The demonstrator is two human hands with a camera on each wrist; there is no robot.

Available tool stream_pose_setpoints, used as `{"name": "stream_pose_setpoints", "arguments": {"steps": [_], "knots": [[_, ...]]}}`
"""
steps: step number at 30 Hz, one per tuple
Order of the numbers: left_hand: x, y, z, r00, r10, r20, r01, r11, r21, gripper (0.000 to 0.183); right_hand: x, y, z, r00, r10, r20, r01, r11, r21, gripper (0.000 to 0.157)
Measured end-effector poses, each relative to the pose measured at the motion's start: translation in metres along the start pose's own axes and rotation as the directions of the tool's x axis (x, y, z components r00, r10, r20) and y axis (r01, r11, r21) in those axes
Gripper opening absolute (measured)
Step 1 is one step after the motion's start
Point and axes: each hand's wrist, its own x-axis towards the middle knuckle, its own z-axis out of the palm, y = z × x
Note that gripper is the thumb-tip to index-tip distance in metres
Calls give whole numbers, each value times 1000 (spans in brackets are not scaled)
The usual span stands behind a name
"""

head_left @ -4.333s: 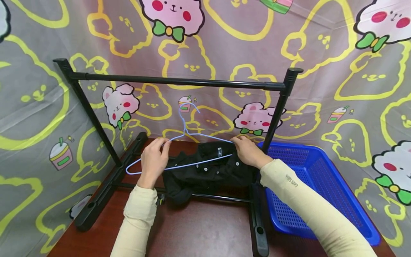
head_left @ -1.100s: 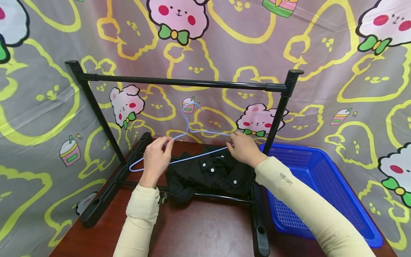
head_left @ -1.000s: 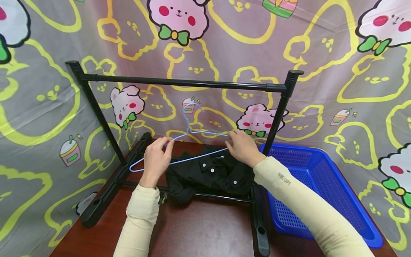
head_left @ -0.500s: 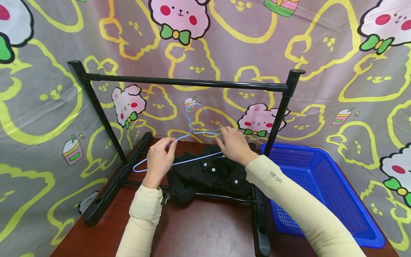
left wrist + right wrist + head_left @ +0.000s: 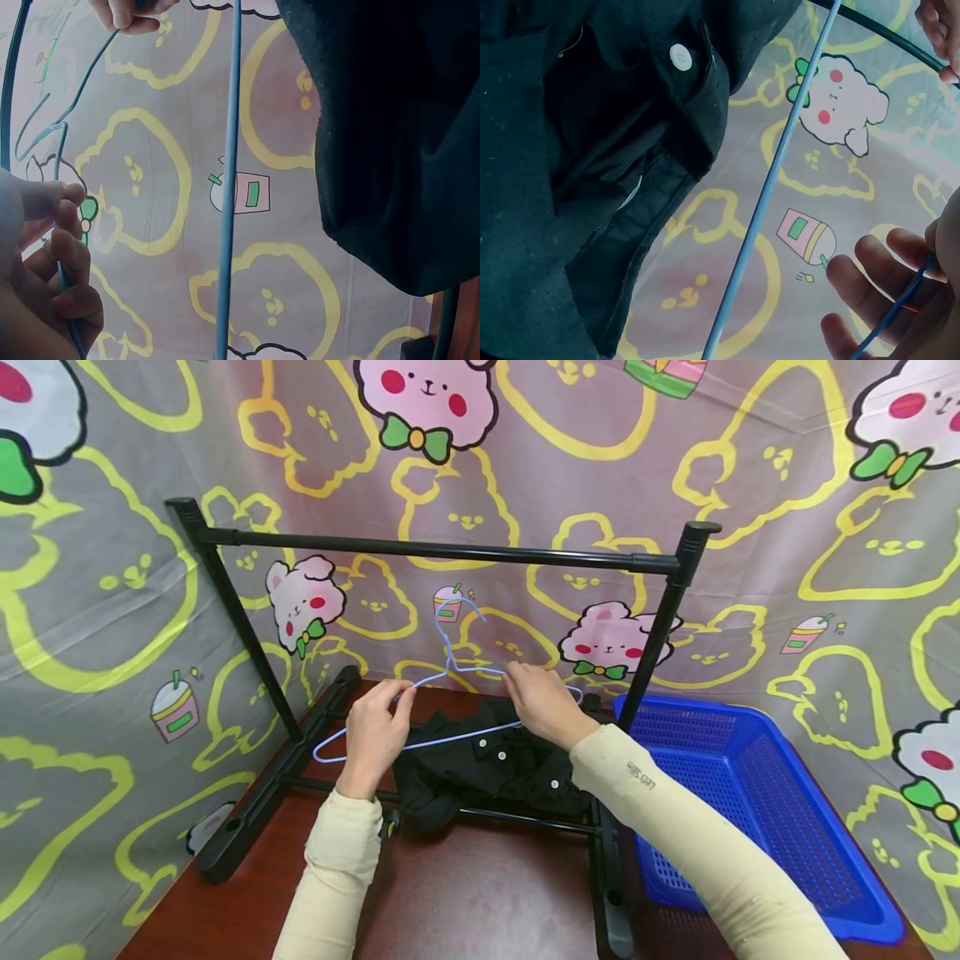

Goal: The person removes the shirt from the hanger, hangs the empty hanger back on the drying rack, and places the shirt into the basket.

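A light-blue wire hanger [image 5: 452, 670] is held up between both hands, hook upward, in the head view. My left hand [image 5: 373, 735] pinches its left shoulder wire; the left wrist view shows that hand [image 5: 60, 277] with its fingers curled along the wire. My right hand [image 5: 547, 700] holds the right shoulder wire nearer the neck. In the right wrist view the wire crosses this hand's curled fingers [image 5: 874, 289]. Behind and below the hanger lies a crumpled black garment [image 5: 480, 777] with white buttons. Both wrist views show the hanger's bottom wire [image 5: 229, 180] apart from the garment.
A black rack [image 5: 442, 550] stands over the brown table [image 5: 480, 893], its top bar above the hanger. The garment lies across its lower bar [image 5: 532, 820]. At the right sits a blue plastic basket [image 5: 750, 777]. A patterned cloth [image 5: 465, 468] hangs behind.
The garment has dropped lower, away from the right hand. My right hand has slid left along the hanger toward its neck, uncovering the hanger's right end. The left hand keeps its hold.
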Motion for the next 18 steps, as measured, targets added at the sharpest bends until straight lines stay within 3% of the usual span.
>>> {"name": "stream_pose_setpoints", "arguments": {"steps": [9, 18], "knots": [[5, 5, -3, 998, 28, -64, -27, 1000, 15, 14, 5, -4, -10, 999, -27, -28, 27, 1000, -1, 17], [18, 12, -8, 995, 48, -88, -48, 999, -4, 16, 11, -9, -27, 997, -32, -68, 33, 999, 8, 20]]}}
